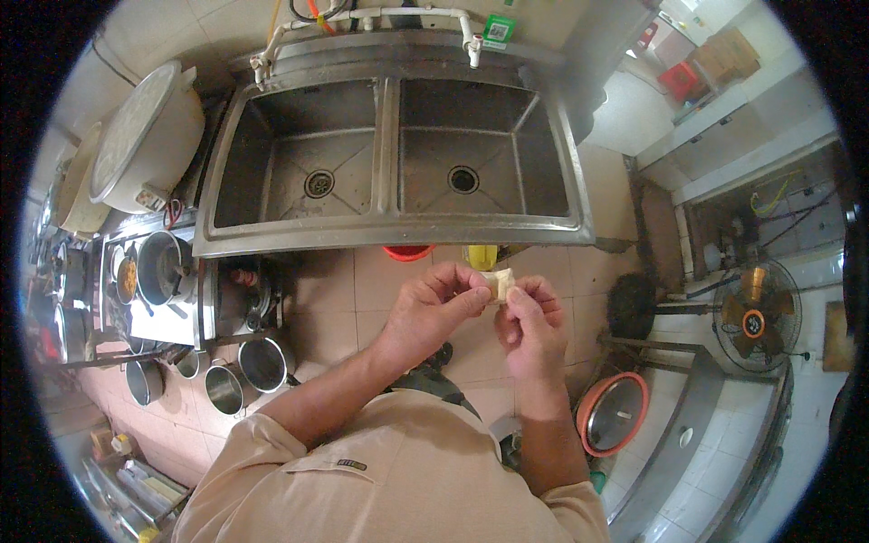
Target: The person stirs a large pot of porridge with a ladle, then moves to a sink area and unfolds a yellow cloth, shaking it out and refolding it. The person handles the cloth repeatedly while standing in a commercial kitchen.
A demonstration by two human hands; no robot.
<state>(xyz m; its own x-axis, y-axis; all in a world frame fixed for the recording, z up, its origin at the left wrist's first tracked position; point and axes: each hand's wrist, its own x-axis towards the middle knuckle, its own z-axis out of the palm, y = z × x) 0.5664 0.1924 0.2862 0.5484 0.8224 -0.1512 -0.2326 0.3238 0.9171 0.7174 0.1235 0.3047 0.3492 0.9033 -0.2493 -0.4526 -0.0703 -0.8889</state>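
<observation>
Between my two hands is a small cream-coloured, folded-looking piece (502, 284); the picture does not settle what it is. My left hand (445, 298) pinches its left side between thumb and forefinger. The fingertips of my right hand (534, 322) grip its lower right side, with the other fingers curled in. Both hands are in front of my chest, over the tiled floor, just short of the near rim of a stainless steel double sink (394, 234). Each basin shows its drain, the left drain (319, 184) and the right drain (464, 179).
Left of the sink stands a large white lidded cooker (146, 146). A steel rack (204, 298) carries pots, and several more, including a steel pot (227, 390), sit on the floor. To the right are a fan (755, 322) and a red basin (645, 407). A tap (475, 51) overhangs the sink.
</observation>
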